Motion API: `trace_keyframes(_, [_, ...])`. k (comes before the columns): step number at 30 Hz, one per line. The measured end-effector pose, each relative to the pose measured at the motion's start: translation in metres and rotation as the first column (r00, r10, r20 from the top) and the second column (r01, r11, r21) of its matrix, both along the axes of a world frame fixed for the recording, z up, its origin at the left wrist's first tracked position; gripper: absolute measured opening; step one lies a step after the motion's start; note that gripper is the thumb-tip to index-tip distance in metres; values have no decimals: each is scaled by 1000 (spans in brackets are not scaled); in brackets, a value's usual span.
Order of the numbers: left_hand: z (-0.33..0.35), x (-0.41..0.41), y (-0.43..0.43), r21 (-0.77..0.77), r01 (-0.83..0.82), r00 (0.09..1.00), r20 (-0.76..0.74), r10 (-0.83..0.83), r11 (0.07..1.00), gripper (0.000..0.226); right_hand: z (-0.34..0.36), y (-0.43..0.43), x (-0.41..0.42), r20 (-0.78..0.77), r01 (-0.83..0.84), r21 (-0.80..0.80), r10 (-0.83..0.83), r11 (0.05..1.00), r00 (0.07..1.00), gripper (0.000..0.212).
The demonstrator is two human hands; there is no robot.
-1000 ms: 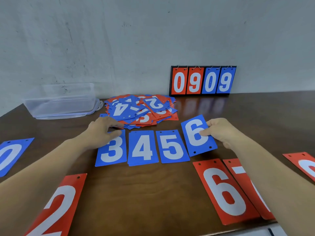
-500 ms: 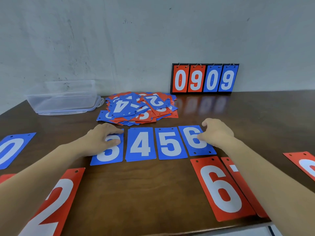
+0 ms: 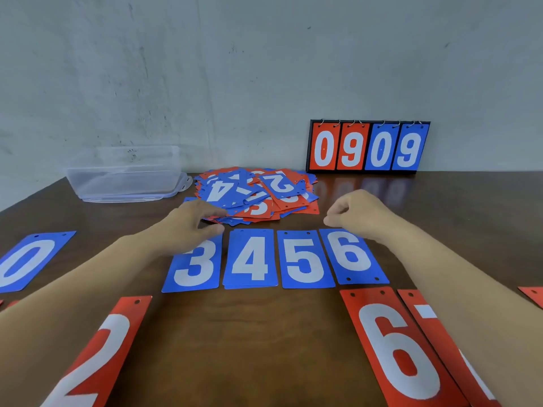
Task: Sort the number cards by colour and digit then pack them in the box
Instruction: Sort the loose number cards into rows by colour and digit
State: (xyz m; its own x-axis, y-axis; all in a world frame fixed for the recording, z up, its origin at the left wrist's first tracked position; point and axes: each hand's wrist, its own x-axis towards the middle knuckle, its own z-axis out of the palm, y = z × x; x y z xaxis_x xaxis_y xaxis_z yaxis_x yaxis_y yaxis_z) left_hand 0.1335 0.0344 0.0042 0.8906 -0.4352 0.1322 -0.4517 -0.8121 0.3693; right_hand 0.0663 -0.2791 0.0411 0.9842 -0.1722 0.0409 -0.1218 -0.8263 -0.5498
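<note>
From my remote seat I see the clear plastic box at ten o'clock on the dark wooden table, open-topped; through its walls I make out only the grey wall and tabletop behind it. Just to its three o'clock, at twelve from me, lies the loose pile of red and blue number cards. In front of the pile four blue cards sit edge to edge in a row: the blue 3 card, blue 4 card, blue 5 card and blue 6 card. The left hand hovers over the top of the 3, fingers spread wide and relaxed, tips at the pile's near edge, gripping nothing. The right hand hangs above the 6's far edge, fingers curled in, with nothing visible in them. A red 6 card lies at five o'clock, a red 2 card at seven, a blue 0 card at nine. A black flip scoreboard reading 0909 stands at one o'clock.
</note>
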Motion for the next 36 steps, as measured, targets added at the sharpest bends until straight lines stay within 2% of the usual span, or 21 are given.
trace_keyframes(8, [10, 23, 5, -79, -103, 995, -8, 103, 992, 41, 3, 55, 53, -40, -62, -11, 61, 998, 997, 39])
trace_keyframes(11, [11, 48, 22, -131, -220, 975, -48, 215, 967, 40, 1, 70, 78, -53, -77, -15, 76, 997, 996, 39])
trace_keyframes(15, [9, 82, 33, -200, -415, 909, -114, 400, 888, 38, -2, 83, 116, -16, -19, -20, 19, 1000, 1000, 44])
trace_keyframes(18, [1, 100, 33, -215, -493, 870, -124, 477, 843, 37, -8, 94, 144, 51, -24, 6, 23, 1000, 998, 35])
trace_keyframes(20, [-5, 109, 26, -232, -509, 861, -133, 492, 829, 39, -16, 106, 162, 33, -63, 4, 63, 998, 997, 30])
trace_keyframes(22, [-10, 116, 15, -202, -520, 854, -129, 504, 830, 45, -27, 118, 179, -24, -82, 1, 82, 997, 996, 59])
trace_keyframes(23, [-13, 119, 9, -147, -528, 849, -113, 516, 837, 57, -32, 124, 186, -50, -72, -38, 70, 997, 996, 73])
trace_keyframes(26, [-20, 128, -8, 75, -560, 821, -89, 564, 825, 88, -43, 135, 203, -52, -36, -194, 27, 980, 998, 85])
trace_keyframes(27, [-22, 130, -11, 112, -570, 811, -84, 579, 814, 94, -44, 135, 207, -51, -33, -200, 23, 979, 998, 84])
trace_keyframes(29, [-25, 135, -12, 98, -594, 794, -88, 602, 798, 92, -45, 135, 213, -65, -31, -130, 22, 991, 998, 78])
trace_keyframes(31, [-26, 142, -8, 52, -614, 780, -112, 616, 787, 76, -46, 135, 215, -65, -39, -35, 36, 999, 997, 62])
trace_keyframes(34, [-24, 147, -2, -38, -621, 776, -168, 607, 783, 55, -43, 134, 209, 8, -40, 51, 40, 998, 999, 23])
trace_keyframes(36, [-22, 146, -2, -106, -623, 778, -181, 601, 775, 50, -40, 130, 205, 38, -17, 134, 12, 991, 999, 20])
